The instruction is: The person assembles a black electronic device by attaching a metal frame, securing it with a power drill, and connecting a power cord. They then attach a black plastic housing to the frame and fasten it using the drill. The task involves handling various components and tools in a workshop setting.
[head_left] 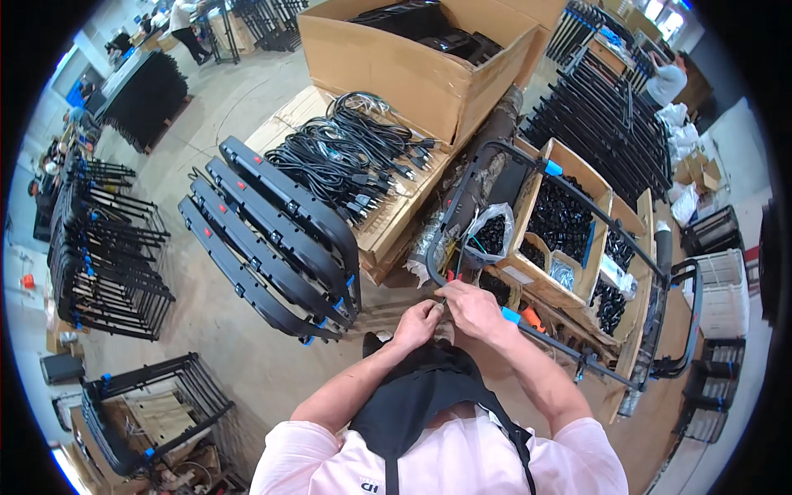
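My left hand [417, 322] and my right hand [472, 310] meet in front of my dark apron [421, 396]. The fingers of both are closed in a pinch, and what lies between them is too small and covered to make out. My right hand is beside the bent near-left corner of a black tube frame [569, 191], which has blue wraps and rests across the wooden parts box. A small red piece [451, 275] shows just beyond my right fingers. Close by stands a clear plastic bag [489, 234] holding small black parts.
A wooden compartment box [528, 269] holds small black parts. Left of it, black power cords [346, 157] lie on a pallet below a large cardboard box [388, 70]. Several black curved housings [272, 239] stand at the left. More frames [107, 239] are stacked around; people work farther off.
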Demonstrator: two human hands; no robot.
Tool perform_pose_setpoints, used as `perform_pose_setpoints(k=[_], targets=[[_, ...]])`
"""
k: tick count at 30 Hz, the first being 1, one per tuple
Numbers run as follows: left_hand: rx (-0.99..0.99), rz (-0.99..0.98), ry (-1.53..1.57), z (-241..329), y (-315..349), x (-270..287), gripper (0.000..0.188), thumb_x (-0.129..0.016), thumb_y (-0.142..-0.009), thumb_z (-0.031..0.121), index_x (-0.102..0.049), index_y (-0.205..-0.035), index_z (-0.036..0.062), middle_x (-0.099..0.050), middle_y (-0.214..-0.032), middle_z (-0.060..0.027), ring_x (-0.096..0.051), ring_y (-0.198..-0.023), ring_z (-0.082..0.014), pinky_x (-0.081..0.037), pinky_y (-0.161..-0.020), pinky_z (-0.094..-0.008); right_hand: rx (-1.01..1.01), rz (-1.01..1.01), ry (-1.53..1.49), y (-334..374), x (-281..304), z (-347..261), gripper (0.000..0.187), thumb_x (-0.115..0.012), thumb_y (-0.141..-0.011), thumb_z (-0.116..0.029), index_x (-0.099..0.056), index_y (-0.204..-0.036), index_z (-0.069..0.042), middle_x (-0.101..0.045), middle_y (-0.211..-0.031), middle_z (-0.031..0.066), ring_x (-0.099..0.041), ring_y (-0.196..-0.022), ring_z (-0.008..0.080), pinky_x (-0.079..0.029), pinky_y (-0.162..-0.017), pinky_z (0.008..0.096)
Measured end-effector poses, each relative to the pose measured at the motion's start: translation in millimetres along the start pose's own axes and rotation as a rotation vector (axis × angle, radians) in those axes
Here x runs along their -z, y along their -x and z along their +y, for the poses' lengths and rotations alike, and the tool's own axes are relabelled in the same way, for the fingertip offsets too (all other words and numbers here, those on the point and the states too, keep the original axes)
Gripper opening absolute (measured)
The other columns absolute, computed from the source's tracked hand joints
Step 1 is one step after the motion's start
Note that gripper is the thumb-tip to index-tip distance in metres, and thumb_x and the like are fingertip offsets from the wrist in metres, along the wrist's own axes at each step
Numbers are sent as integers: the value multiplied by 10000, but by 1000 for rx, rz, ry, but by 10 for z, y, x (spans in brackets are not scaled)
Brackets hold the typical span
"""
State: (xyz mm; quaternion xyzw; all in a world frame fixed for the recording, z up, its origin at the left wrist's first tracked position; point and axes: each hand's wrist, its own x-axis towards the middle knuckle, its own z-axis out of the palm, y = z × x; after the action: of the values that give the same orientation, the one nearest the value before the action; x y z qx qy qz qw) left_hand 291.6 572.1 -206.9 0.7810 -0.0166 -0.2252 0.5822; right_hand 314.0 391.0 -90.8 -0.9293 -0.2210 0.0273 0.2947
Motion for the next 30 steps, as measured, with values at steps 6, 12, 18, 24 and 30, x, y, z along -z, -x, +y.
perform_pose_setpoints(k=[6, 12, 18, 24, 30], targets=[[-39, 11, 17, 93, 116, 83, 347, -569, -1101, 338, -680, -1148, 13, -735, -962, -217, -740, -928, -349, -564, -830, -474, 184, -500, 387, -344, -29, 67, 277, -610, -916, -87, -675, -1181, -41, -707, -1124, 185, -730, -1109, 357, -584, -982, 459], [-95, -80, 35, 5, 131, 294, 362, -547, -1094, 309, -651, -1253, 1, -728, -1153, -246, -711, -1093, -403, -544, -935, -491, 407, -467, 387, -396, 57, 142, 234, -619, -959, -148, -659, -1158, -33, -668, -1219, 173, -698, -1150, 368, -562, -1064, 476], [-143, -190, 69, -73, 116, 385, 358, -527, -1106, 292, -665, -1278, 9, -736, -1149, -201, -693, -1088, -315, -526, -978, -447, 234, -480, 156, -406, 106, 176, 230, -703, -933, -134, -673, -1119, -1, -693, -1075, 180, -693, -1093, 393, -576, -951, 485], [-104, -233, 149, -43, 74, 464, 314, -543, -1128, 271, -721, -1187, 20, -716, -1071, -80, -631, -1040, -180, -497, -971, -357, 307, -331, -7, -413, 75, 196, 163, -733, -922, -103, -733, -1055, -9, -716, -1032, 151, -707, -1025, 349, -585, -896, 433], [-34, -236, 220, 5, 52, 482, 335, -548, -1098, 271, -758, -1152, 15, -750, -1015, -100, -664, -984, -201, -520, -923, -372, 430, -286, -56, -444, 6, 266, 161, -735, -914, -75, -755, -1059, -8, -706, -1013, 125, -708, -991, 324, -588, -878, 407]])
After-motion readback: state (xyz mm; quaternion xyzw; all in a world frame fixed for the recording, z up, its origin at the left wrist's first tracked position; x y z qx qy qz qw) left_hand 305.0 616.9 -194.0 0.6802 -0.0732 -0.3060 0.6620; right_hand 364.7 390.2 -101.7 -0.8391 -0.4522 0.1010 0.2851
